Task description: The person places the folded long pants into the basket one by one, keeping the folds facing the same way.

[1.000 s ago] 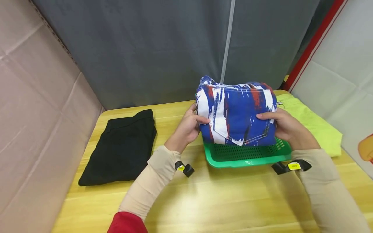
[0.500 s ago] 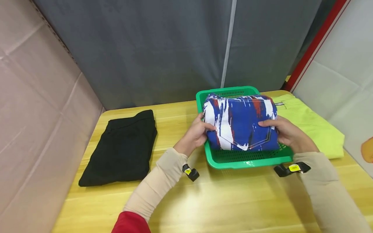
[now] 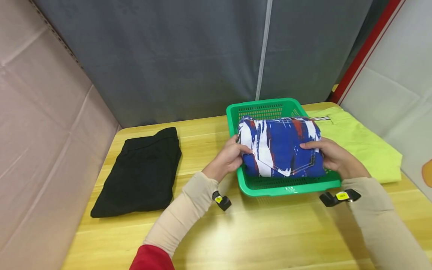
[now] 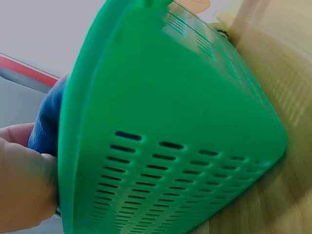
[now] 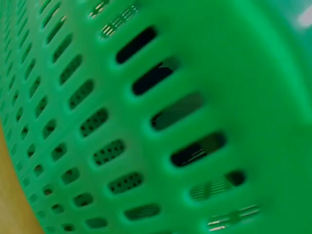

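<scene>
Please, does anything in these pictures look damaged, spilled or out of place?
Nothing stands out: the green basket stands upright, left hand and right hand hold the patterned garment folded, and the black garment and yellow-green garment lie flat.

black folded garment (image 3: 138, 176) on wooden table (image 3: 270, 232), left; lime folded garment (image 3: 364, 148), right; grey curtain (image 3: 162, 67) behind; pinkish sheet (image 3: 40, 131) far left.

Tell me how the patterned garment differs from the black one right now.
The patterned garment has blue, white and red streaks; the black garment is plain. The left hand and right hand grip the patterned garment; neither touches the black garment. The patterned garment is held at the green basket; the black garment lies on the table. Both are folded.
</scene>
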`<action>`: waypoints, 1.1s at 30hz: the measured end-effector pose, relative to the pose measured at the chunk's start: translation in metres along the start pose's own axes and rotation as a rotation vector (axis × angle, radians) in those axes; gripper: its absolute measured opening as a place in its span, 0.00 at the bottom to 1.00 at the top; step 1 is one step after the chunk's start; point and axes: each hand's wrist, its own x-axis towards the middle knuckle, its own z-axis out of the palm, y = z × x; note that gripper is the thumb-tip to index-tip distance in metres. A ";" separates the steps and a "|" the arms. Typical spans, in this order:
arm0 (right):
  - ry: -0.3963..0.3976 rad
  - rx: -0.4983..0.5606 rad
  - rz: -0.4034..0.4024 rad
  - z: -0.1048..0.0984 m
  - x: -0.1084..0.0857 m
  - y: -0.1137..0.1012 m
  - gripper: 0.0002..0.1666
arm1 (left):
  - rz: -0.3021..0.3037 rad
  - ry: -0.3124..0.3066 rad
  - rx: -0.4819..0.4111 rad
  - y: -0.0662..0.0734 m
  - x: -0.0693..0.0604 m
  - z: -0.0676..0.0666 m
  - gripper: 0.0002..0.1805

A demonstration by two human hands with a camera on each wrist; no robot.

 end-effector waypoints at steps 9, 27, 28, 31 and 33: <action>0.051 -0.078 -0.018 0.003 -0.001 0.005 0.20 | -0.043 -0.079 0.058 -0.001 -0.001 -0.004 0.42; 0.263 -0.402 -0.137 0.012 -0.001 0.016 0.52 | 0.066 -0.092 0.522 -0.007 -0.012 0.000 0.38; 0.285 -0.459 -0.159 0.013 0.000 0.017 0.51 | 0.082 -0.071 0.590 -0.007 -0.014 0.001 0.41; 0.327 -0.583 -0.226 0.016 0.002 0.021 0.48 | 0.140 -0.045 0.847 -0.007 -0.018 0.003 0.49; 0.338 -0.662 -0.271 0.017 0.003 0.023 0.44 | 0.185 -0.065 1.052 -0.007 -0.020 0.003 0.46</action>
